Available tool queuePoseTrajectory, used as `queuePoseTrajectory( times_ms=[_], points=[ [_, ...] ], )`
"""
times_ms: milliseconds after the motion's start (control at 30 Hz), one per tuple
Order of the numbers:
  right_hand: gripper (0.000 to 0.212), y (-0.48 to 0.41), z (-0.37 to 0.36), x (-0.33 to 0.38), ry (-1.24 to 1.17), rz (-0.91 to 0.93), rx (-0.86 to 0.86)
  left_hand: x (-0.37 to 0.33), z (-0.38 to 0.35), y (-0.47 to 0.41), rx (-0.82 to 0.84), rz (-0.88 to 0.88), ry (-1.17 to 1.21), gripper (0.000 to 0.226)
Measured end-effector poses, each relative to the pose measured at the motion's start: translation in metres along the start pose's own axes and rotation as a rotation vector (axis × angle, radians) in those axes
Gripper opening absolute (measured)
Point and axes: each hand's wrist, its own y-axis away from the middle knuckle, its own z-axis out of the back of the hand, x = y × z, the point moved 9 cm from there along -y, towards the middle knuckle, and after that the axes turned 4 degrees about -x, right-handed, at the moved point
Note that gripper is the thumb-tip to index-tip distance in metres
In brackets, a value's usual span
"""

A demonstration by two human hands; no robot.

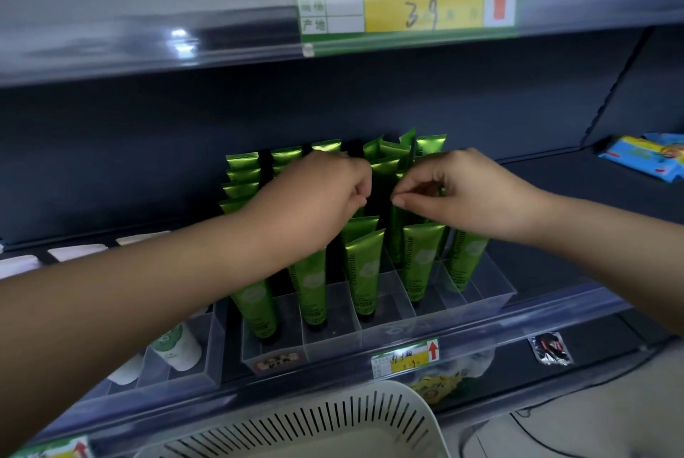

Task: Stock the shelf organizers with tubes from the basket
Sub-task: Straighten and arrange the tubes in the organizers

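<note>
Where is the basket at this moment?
The basket is at the bottom centre of the head view, below the lower price tag and the green tubes.

Shelf (562, 265) rightward lies free — tubes (364, 265) crowd the organizer (481, 304).

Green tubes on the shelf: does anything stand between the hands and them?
Nothing visible does. The left hand and right hand are both at the tops of the green tubes in the clear organizer; the right hand seems to pinch one.
</note>
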Motion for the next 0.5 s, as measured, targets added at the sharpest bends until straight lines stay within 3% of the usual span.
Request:
queuePoseTrajectory(
  times_ms=[300, 500],
  points=[
    [0.022, 0.019, -0.018, -0.007, 0.225, 0.060, 0.208, -0.004, -0.032, 0.016, 0.213, 0.016, -0.081, 0.025],
    [0.023, 0.018, -0.020, -0.014, 0.232, 0.035, 0.169, -0.002, -0.039, 0.017, 0.217, 0.015, -0.124, 0.027]
  ],
)
